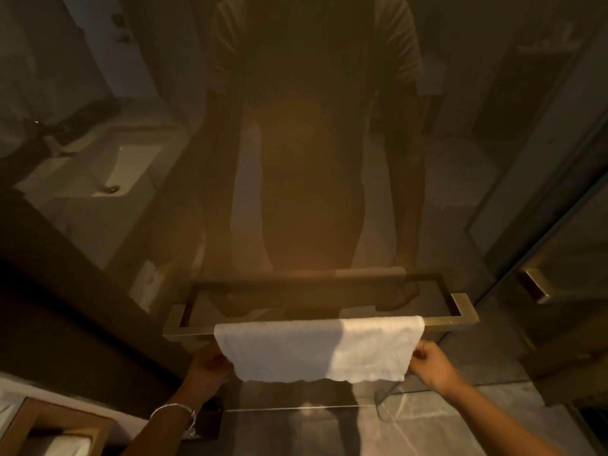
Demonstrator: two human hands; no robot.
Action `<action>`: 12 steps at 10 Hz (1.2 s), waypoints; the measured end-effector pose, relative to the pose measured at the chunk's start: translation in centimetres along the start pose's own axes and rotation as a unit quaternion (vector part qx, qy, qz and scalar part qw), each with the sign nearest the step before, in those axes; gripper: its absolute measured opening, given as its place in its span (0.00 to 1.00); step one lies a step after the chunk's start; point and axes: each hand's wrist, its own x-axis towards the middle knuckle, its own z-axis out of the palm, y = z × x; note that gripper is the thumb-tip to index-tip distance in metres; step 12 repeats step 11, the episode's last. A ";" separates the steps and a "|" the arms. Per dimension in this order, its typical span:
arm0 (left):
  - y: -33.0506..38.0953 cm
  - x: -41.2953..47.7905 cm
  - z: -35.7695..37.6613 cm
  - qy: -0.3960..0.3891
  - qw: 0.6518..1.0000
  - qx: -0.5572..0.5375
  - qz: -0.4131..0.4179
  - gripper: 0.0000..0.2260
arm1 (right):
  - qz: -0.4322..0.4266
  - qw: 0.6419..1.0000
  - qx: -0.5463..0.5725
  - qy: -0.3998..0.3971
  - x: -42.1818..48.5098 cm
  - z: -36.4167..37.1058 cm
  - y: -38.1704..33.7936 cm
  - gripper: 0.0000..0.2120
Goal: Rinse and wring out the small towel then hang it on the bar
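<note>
Left hand, thin metal bangle on wrist, fingers pinched on towel's left edge. White crinkly towel draped flat over square brushed-metal bar on glass. Right hand fingers pinch right edge.

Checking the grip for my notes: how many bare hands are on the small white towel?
2: left hand pinches the small white towel's left edge, right hand its right edge.

**Both hands up, pinching**

We've got both arms reaching forward and up. Our left hand is curled in a pinch, bracelet on that wrist. Our right hand mirrors it, fingers closed, forearm bare.
</note>
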 end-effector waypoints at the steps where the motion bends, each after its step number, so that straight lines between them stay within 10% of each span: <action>1: -0.1 -0.3 0.0 -0.061 0.993 -0.033 -0.092 0.05 | 0.089 0.992 0.073 -0.054 0.1 0.2 0.6 0.06; 3: -0.9 -0.4 -0.8 -0.188 0.943 -0.185 -0.201 0.10 | 0.227 0.926 0.272 -0.131 0.1 -0.2 0.5 0.08; 6: 0.7 -0.7 -0.9 -0.140 0.927 -0.298 -0.178 0.12 | 0.249 0.895 0.363 -0.070 0.8 -0.2 0.3 0.07; 12: -1.7 -7.1 -1.4 -0.014 0.992 -0.086 -0.088 0.08 | 0.169 0.959 0.227 -0.009 -4.9 -0.3 2.3 0.06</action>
